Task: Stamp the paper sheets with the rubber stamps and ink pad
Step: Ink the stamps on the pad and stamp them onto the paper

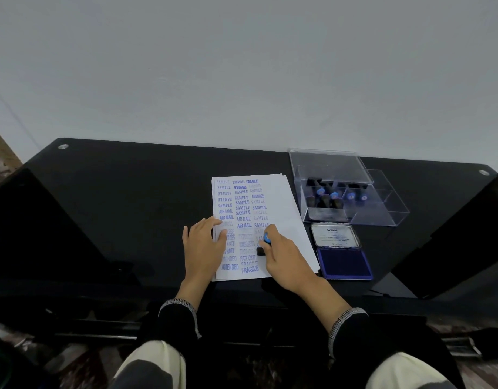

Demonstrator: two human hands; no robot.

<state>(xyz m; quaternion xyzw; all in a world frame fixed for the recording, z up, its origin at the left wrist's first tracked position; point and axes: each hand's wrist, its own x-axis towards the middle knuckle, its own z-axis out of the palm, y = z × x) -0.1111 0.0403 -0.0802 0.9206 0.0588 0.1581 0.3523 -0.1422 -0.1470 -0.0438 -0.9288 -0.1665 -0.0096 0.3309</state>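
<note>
Head view | right hand (284,259) grips a rubber stamp (266,242) on the paper sheets (281,197) | left hand (204,242) lies flat, fingers spread, holding the paper | ink pad (345,262) open just beside | risk: if the paper slides or the stamp tips, the word could smear

This looks like a desk corner in a home or small office. A glossy black desk (135,192) stands against a plain pale wall (242,66), with patterned flooring (1,161) showing at the left edge. Office supplies sit on it: a clear plastic organiser box (351,192) (holding stamps), an open blue ink pad (344,262), stamped paper sheets (281,197).
</note>
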